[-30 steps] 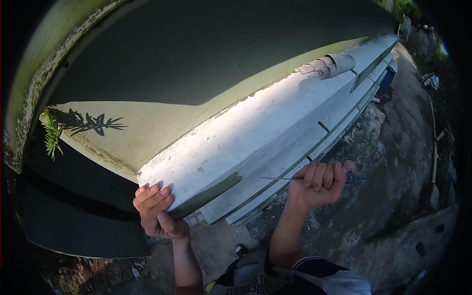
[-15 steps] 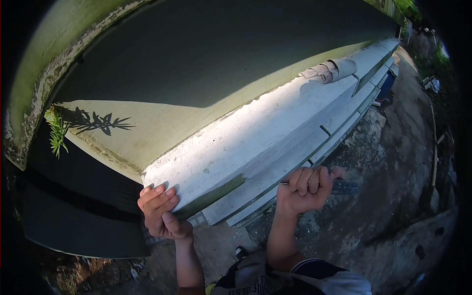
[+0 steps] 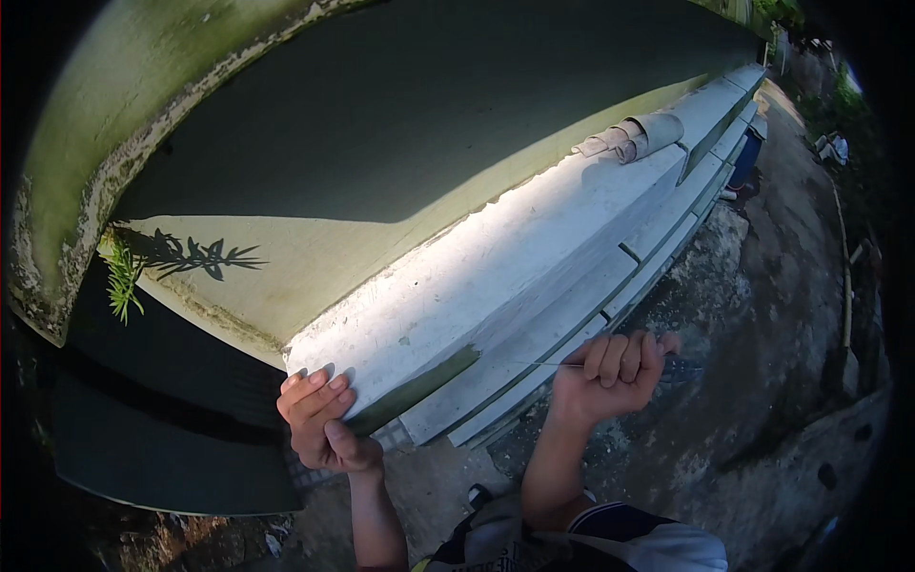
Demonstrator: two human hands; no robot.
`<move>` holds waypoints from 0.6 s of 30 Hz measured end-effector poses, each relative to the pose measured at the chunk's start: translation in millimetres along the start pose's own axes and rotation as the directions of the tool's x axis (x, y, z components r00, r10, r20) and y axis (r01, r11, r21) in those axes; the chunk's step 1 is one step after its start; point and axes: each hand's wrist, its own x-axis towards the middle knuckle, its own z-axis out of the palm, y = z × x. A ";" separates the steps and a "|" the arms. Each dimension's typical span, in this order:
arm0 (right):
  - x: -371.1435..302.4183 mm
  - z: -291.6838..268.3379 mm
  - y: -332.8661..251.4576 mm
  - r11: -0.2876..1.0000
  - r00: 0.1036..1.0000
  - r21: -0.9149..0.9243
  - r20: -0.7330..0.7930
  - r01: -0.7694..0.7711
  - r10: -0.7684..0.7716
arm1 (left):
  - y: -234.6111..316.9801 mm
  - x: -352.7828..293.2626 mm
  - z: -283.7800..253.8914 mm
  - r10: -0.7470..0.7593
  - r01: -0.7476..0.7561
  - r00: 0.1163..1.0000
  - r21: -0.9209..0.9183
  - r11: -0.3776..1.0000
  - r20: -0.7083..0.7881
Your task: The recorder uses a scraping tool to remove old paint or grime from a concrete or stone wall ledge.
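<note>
My left hand (image 3: pixel 319 419) is at the near left corner of a white ledge (image 3: pixel 419 300), its fingers curled together and the thumb bent below them. Whatever lies in those fingers is hidden. Above the ground to the right of the ledge, my right hand (image 3: pixel 610 375) is closed in a fist. A see-through, ribbed, bottle-like piece (image 3: pixel 681 368) sticks out of this fist on the right; its exact kind is unclear. From the fist's other side a thin pale line (image 3: pixel 548 363) runs left toward the ledge and fades from sight.
Curved roof tiles (image 3: pixel 634 138) lie stacked on the ledge's far part. A green-stained wall (image 3: pixel 353 257) rises along its left side. A small green plant (image 3: pixel 124 276) grows by the wall's corner. Stepped white slabs (image 3: pixel 534 377) border the rough ground (image 3: pixel 753 315) on the right.
In the picture, the ledge and both hands have shifted slightly. My right hand has moved a little right, away from the left, and more of the thin line shows beside it.
</note>
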 end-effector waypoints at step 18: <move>-13.5 9.4 10.8 0.990 0.983 -0.134 0.171 -0.037 0.060 | -2.7 4.3 -0.9 0.019 -0.019 1.000 0.014 1.000 -0.011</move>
